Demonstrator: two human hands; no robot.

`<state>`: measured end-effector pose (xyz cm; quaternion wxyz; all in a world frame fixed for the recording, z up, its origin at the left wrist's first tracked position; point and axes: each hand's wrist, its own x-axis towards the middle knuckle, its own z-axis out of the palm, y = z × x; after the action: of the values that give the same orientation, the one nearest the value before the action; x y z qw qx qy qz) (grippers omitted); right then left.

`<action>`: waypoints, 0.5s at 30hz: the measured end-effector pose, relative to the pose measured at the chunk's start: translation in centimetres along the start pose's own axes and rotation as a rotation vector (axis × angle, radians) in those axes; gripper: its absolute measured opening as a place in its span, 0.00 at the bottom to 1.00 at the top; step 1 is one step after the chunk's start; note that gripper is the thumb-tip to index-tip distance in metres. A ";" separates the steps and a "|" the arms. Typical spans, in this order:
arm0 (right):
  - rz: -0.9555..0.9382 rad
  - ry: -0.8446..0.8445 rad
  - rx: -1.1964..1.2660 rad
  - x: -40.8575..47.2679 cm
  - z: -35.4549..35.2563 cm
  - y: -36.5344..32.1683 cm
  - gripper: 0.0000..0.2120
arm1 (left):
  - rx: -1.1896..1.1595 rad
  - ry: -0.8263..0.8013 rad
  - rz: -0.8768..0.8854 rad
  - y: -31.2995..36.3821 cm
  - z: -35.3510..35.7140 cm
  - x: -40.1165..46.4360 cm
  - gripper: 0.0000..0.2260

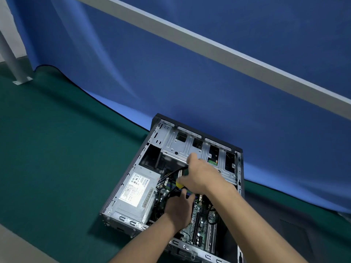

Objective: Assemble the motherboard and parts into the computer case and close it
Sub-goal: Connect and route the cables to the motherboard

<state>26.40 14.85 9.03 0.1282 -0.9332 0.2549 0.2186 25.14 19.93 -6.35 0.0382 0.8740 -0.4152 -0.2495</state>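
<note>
Two hands work inside an open computer case (235, 164) lying on the green bench (57, 149).
The power supply (134, 194) sits at the case's left; the left hand (178, 209) curls over cables above the motherboard (203, 224); the right hand (199, 175) grips a yellow-handled tool (179, 184) near the drive cage (182, 147).

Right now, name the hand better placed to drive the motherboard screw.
Right hand: it already grips the yellow-handled screwdriver over the motherboard. The left hand rests lower on the board, seemingly steadying.
</note>
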 end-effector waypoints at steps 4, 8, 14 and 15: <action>-0.002 0.231 -0.079 -0.5 1.0 -0.2 0.18 | 0.081 -0.034 0.025 0.0 -0.1 -0.1 0.13; 0.008 0.145 0.021 -0.4 0.9 0.0 0.16 | 0.105 -0.027 0.036 0.1 -0.1 0.0 0.13; 0.030 0.318 -0.077 -0.6 1.4 0.5 0.16 | 0.087 -0.090 0.014 0.0 -0.2 0.2 0.21; 0.040 0.303 -0.053 -0.6 1.4 0.7 0.16 | 0.086 -0.094 0.007 0.0 -0.2 0.2 0.23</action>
<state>25.04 15.01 8.03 0.0592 -0.9533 0.2841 0.0844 25.36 19.75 -6.24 -0.0180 0.8606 -0.4300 -0.2723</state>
